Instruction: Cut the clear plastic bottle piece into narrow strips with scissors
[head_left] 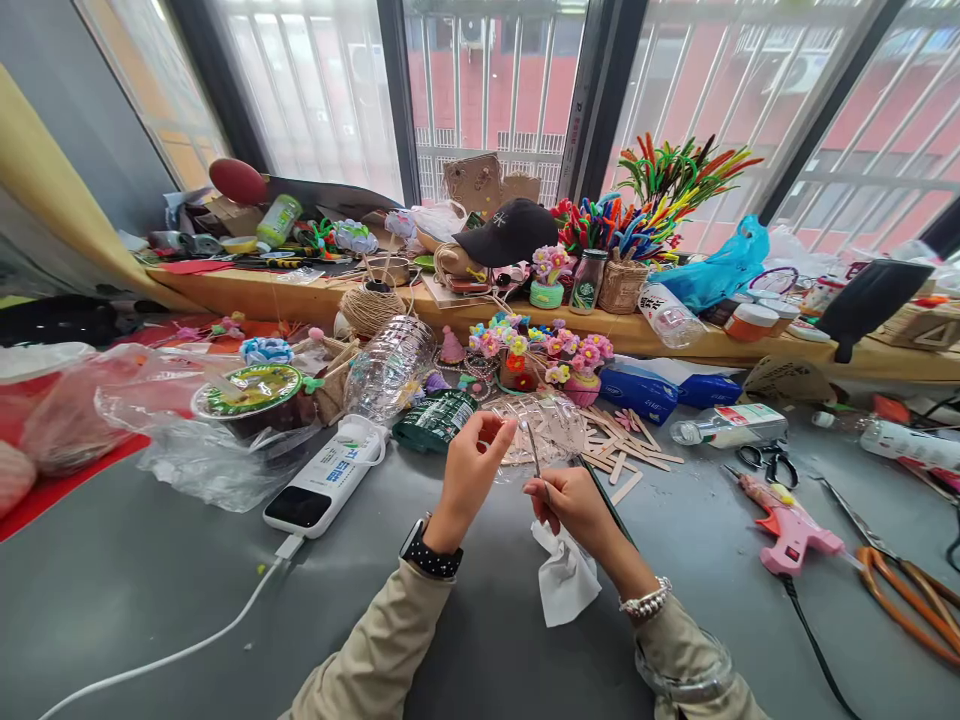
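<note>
My left hand (474, 472) is raised over the table with thumb and fingertips pinched together; whatever is between them is too small to make out. Close beside it, my right hand (568, 505) grips a slim metal tool (534, 448) that points upward, its tip near my left fingertips. The tool may be tweezers, but its shape is not clear. Under my right hand lies a crumpled white tissue (568, 582). Behind both hands are a clear plastic piece (551, 425) and several wooden craft sticks (622, 450). A dark green strip (606, 500) shows behind my right wrist.
Left of my hands lies a white device (328, 478) with a cable. On the right are a pink glue gun (795, 530), orange-handled scissors (892, 575) and small black pliers (770, 462). Yarn flowers (517, 345), a twine ball (373, 308) and a plastic bottle (735, 427) stand farther back.
</note>
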